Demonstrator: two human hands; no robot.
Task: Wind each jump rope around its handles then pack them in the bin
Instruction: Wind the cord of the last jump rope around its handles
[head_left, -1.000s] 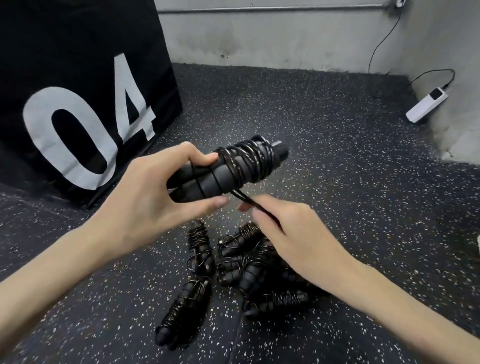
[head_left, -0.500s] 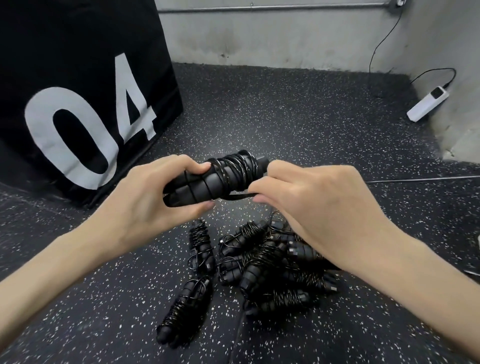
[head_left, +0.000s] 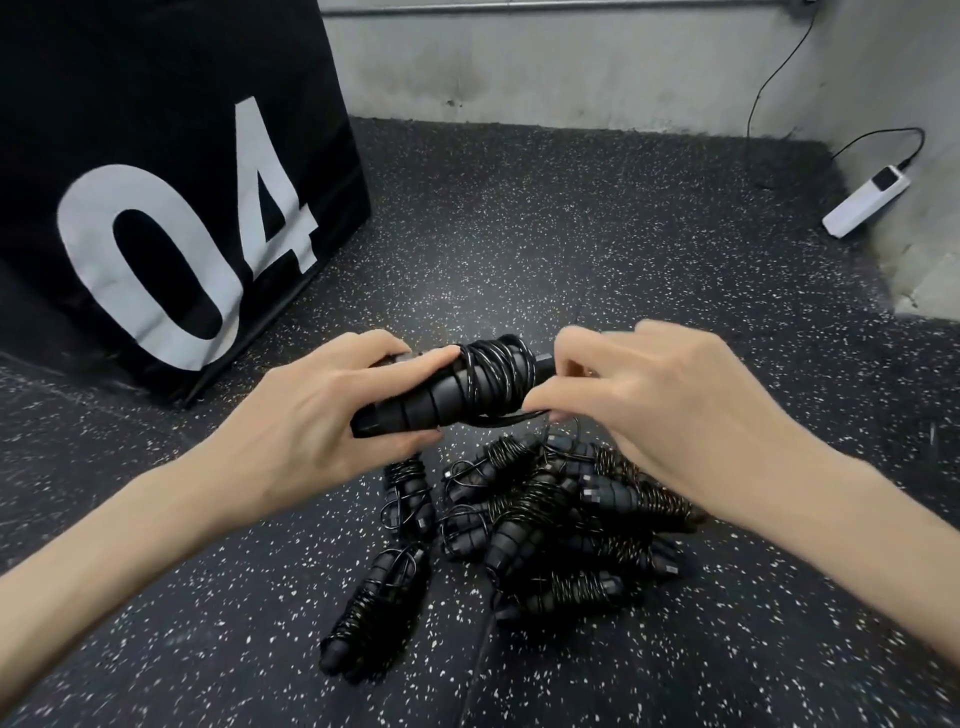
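Note:
A black jump rope (head_left: 467, 392), its cord coiled round the paired handles, is held in mid-air over the floor. My left hand (head_left: 322, 415) grips the handles at their left end. My right hand (head_left: 654, 400) pinches the loose end of the cord at the bundle's right end, where it passes under the handles. Below lies a pile of several wound jump ropes (head_left: 550, 509) on the speckled floor, with one wound rope (head_left: 374, 613) apart at the front left.
A large black box marked "04" (head_left: 171, 208) stands at the left. A white power strip (head_left: 865, 207) with its cable lies by the grey wall at the right. Speckled rubber floor (head_left: 545, 249) stretches beyond the hands.
My right hand came up from under the bundle to its right end, carrying the cord round. The bundle has sunk a little and lies flatter.

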